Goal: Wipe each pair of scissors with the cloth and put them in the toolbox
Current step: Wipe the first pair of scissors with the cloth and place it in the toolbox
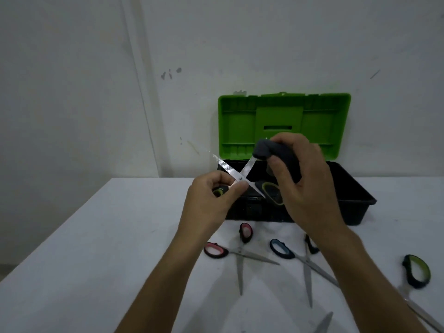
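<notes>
My left hand (pixel 213 200) grips one handle of green-handled scissors (pixel 236 175), held spread open in the air in front of the toolbox (pixel 348 205). My right hand (pixel 305 179) is closed on a dark grey cloth (pixel 264 149), which is wrapped around the tip of the right-hand blade. The other blade points up and to the left, bare. The toolbox has a black base and a green lid (pixel 283 123) standing open against the wall.
On the white table (pixel 96 248) lie pink-handled scissors (pixel 240 253), blue-handled scissors (pixel 302 258) and another green-handled pair (pixel 416 272) at the right, all spread open. A blade tip (pixel 324 323) shows at the bottom edge. A wall stands behind the table.
</notes>
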`<action>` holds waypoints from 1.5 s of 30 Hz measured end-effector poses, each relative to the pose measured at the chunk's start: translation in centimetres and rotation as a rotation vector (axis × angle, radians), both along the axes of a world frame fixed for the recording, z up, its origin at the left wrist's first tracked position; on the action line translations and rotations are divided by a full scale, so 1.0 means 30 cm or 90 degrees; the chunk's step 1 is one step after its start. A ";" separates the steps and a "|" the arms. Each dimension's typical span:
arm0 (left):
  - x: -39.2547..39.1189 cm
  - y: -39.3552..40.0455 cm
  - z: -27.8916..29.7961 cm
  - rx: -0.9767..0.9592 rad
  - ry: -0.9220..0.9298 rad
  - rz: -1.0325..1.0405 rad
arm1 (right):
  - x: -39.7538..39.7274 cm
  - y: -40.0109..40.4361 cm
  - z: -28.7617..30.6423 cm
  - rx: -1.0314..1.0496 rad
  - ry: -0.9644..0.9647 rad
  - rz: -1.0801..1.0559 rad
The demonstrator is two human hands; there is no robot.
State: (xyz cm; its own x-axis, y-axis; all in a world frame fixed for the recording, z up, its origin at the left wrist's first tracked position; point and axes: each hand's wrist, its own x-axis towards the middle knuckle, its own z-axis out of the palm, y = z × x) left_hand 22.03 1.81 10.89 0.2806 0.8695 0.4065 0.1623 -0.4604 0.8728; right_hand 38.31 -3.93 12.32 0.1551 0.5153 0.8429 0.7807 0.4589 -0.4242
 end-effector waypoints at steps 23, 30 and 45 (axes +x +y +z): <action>-0.035 -0.003 0.025 0.135 0.056 -0.001 | 0.050 0.020 -0.024 0.036 -0.159 -0.138; -0.040 -0.020 0.048 0.115 0.111 0.021 | 0.087 -0.061 0.055 0.067 -0.124 -0.168; -0.087 0.031 0.056 0.083 0.091 0.043 | -0.025 0.015 0.017 -0.028 -0.135 0.004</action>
